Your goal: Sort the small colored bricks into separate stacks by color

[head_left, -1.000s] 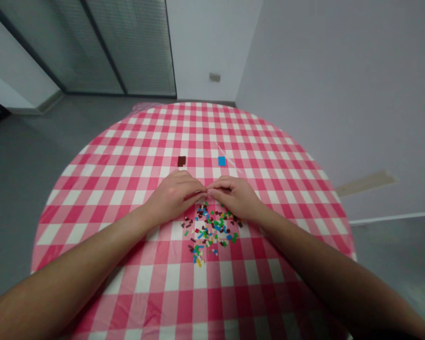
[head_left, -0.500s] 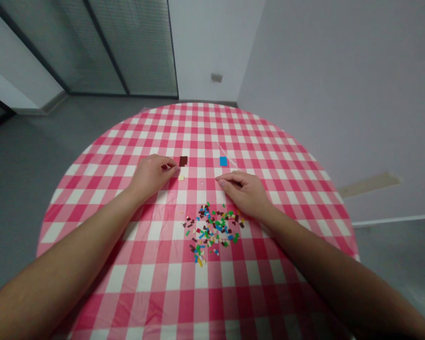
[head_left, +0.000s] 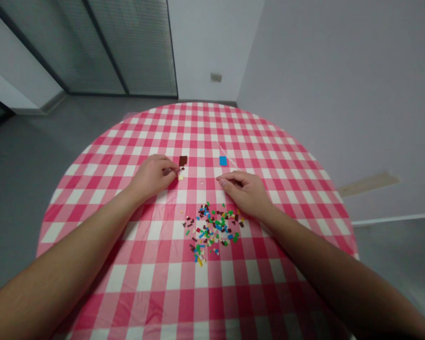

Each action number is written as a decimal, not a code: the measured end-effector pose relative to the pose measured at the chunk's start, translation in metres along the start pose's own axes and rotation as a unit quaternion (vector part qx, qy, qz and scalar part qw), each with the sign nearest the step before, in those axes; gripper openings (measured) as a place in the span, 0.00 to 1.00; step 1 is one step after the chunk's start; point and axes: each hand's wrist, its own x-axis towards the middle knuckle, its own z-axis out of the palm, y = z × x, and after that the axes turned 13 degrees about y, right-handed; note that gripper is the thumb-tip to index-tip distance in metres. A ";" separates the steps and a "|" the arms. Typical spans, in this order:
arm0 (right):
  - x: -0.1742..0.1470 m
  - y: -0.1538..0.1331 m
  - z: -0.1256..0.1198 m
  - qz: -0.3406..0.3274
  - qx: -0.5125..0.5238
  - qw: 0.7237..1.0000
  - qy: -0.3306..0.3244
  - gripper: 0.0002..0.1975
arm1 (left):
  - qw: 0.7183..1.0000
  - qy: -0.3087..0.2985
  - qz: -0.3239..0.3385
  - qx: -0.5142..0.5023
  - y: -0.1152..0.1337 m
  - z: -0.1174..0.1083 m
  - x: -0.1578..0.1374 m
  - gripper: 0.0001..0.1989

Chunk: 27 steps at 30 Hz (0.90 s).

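Note:
My left hand (head_left: 155,174) rests at the left of the loose squares, its thumb and index fingertips slightly apart. Just beyond those fingertips is a small dark brown brick (head_left: 183,168). It sits between a dark brown square plate (head_left: 183,160) and a small cream piece (head_left: 181,177). On the right, my right hand (head_left: 243,190) is closed, with thumb and fingers together. Whatever it may hold is too small to make out. A blue square plate (head_left: 223,161) lies a little beyond the right hand.
A loose pile of many tiny coloured bricks (head_left: 216,227) is spread on the cloth nearer to me, between my forearms. A red and white checked tablecloth (head_left: 208,293) covers the round table. Walls stand behind and to the right.
My left thumb and index finger have parted a little, and the small dark brown brick now shows at their tips. My right hand has stayed almost still.

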 end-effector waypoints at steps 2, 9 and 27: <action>0.000 0.000 0.000 0.003 0.000 1.000 -0.002 0.13 | 1.000 -0.005 0.025 0.008 0.001 0.001 0.000 0.14; 0.000 0.000 0.001 0.000 0.006 1.000 0.005 0.14 | 0.998 -0.027 0.061 0.023 0.002 0.005 0.001 0.17; -0.001 0.002 0.001 -0.014 0.014 1.000 0.016 0.14 | 0.993 -0.086 0.052 0.055 0.002 0.010 0.002 0.20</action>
